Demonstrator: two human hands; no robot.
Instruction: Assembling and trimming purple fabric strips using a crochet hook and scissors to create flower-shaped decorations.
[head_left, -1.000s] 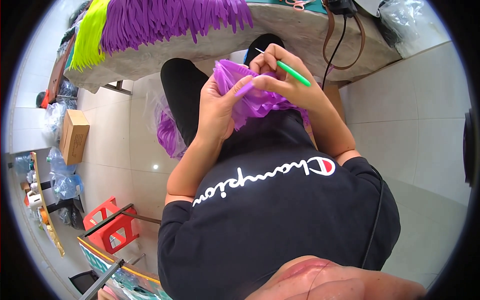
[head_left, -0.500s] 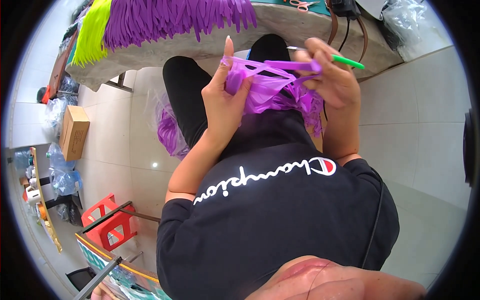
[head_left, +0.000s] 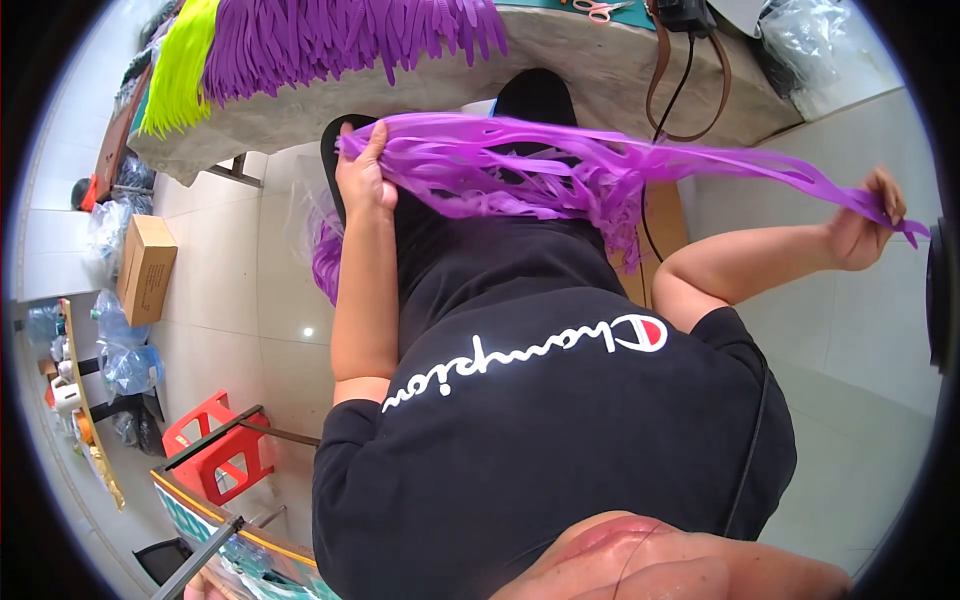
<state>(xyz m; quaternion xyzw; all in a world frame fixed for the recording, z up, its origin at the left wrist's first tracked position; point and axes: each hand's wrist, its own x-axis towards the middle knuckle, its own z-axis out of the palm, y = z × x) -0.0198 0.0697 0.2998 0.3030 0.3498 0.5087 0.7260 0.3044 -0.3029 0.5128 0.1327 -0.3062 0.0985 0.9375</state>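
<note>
While two hands stretch it, one purple strip bundle spans.

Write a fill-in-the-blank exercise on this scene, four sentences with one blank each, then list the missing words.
1. The left hand and the right hand stretch a bundle of strips coloured ____.
2. Beside the purple strips on the table lie strips coloured ____.
3. The stool on the floor is coloured ____.
4. The cardboard box rests on the ____.

Missing words: purple; yellow-green; red; floor
</note>
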